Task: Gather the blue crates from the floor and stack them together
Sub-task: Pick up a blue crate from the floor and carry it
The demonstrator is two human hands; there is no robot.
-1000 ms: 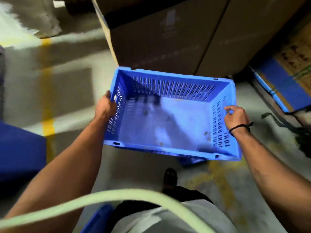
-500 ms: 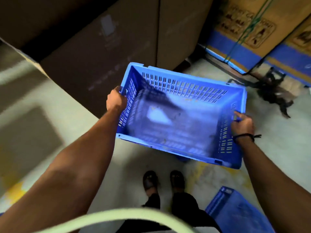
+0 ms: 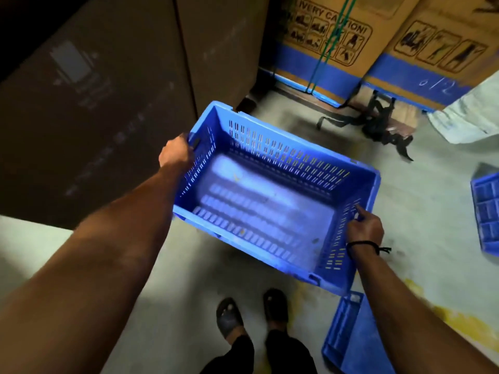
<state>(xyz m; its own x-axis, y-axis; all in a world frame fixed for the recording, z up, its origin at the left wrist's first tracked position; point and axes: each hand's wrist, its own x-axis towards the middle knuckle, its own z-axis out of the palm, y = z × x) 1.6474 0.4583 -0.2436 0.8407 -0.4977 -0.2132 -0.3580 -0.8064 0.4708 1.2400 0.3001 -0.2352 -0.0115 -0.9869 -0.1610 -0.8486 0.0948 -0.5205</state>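
I hold an empty blue crate [image 3: 272,201] with slotted walls in the air above the floor, tilted slightly. My left hand [image 3: 175,153] grips its left end handle. My right hand [image 3: 366,229], with a black band on the wrist, grips the right end wall. A second blue crate [image 3: 348,336] lies on the floor at the bottom right, partly behind my right forearm. A third blue crate [image 3: 487,211] lies at the right edge, cut off by the frame.
Tall dark cardboard boxes [image 3: 108,90] stand close on the left. Brown cartons with blue bands [image 3: 378,49] line the back. Black straps [image 3: 378,128] and a white sack [image 3: 469,114] lie on the concrete floor. My feet in black sandals [image 3: 251,311] stand below the crate.
The view has swung right while I carry the crate. The cartons at the back and the black straps have come closer, and the crates on the floor at the right have come into view.
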